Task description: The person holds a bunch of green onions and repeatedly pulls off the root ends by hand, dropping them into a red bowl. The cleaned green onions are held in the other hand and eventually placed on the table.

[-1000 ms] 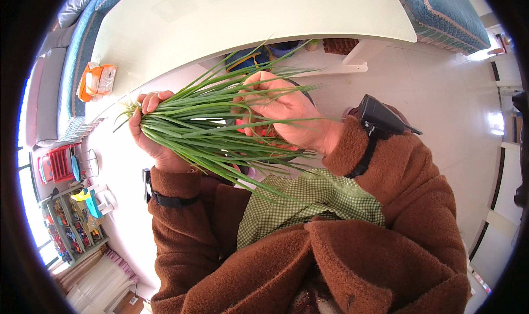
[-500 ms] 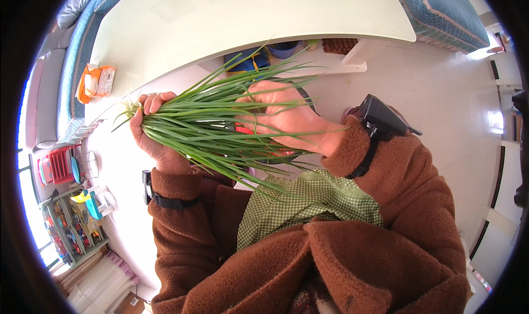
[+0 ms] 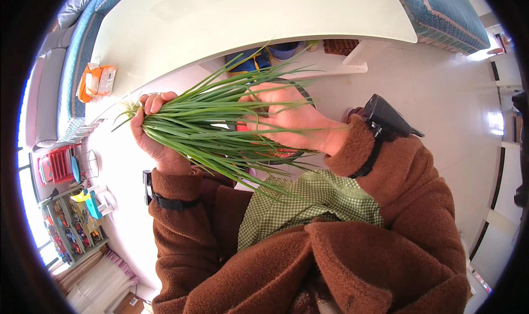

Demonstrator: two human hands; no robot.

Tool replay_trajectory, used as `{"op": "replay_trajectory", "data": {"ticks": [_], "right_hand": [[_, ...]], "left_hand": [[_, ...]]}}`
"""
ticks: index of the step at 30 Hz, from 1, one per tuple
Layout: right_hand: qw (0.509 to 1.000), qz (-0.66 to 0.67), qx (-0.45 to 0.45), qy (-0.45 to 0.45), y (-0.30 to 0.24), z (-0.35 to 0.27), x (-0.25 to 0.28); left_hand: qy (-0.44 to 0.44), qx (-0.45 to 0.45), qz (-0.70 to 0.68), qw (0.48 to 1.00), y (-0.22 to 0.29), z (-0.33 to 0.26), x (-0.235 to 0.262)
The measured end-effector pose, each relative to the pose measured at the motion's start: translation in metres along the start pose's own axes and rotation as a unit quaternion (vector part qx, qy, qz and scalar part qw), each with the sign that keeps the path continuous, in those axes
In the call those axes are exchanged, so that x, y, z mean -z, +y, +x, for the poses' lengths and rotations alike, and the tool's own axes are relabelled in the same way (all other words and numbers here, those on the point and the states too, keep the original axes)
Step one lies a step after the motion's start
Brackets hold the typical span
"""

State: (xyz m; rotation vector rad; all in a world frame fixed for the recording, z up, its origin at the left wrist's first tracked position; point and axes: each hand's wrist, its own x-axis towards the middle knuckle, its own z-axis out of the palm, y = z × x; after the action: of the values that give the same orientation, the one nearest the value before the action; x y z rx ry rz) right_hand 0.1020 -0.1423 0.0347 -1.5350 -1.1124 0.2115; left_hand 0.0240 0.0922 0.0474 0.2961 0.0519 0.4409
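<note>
A bunch of long green chives (image 3: 209, 124) fans out from left to right in front of my chest. My left hand (image 3: 154, 143) is closed around the root end of the bunch, at the left. Behind the leafy part lies my right hand (image 3: 286, 121), fingers spread among the stalks and touching them. Both arms wear brown fleece sleeves, each with a black strap and a small black device at the wrist. A dark round container under the chives is mostly hidden.
A white table (image 3: 231, 16) spans the top, with an orange packet (image 3: 96, 82) at its left end. Blue containers (image 3: 264, 57) sit under it. A red rack (image 3: 55, 165) and a toy shelf (image 3: 71, 226) stand at the left. A green checked apron (image 3: 303, 204) covers my front.
My right hand has shifted slightly along the stalks and its fingers have spread wider. The left hand keeps its grip on the root end.
</note>
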Motion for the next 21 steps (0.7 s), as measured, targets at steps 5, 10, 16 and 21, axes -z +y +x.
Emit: {"op": "replay_trajectory", "data": {"ticks": [5, 10, 16, 21], "right_hand": [[0.972, 0.128, -0.182, -0.070, -0.009, 0.006, 0.007], [0.859, 0.293, -0.407, -0.108, -0.020, 0.010, 0.015], [0.816, 0.380, -0.430, -0.073, -0.021, 0.003, 0.019], [0.789, 0.432, -0.429, -0.080, -0.011, 0.000, 0.017]], "left_hand": [[0.022, 0.021, 0.024, 0.999, 0.003, 0.003, 0.008], [0.059, 0.070, 0.030, 0.995, 0.000, 0.003, 0.014], [0.047, 0.113, 0.005, 0.992, -0.007, -0.009, 0.004], [0.035, 0.105, 0.037, 0.993, -0.011, -0.013, -0.001]]}}
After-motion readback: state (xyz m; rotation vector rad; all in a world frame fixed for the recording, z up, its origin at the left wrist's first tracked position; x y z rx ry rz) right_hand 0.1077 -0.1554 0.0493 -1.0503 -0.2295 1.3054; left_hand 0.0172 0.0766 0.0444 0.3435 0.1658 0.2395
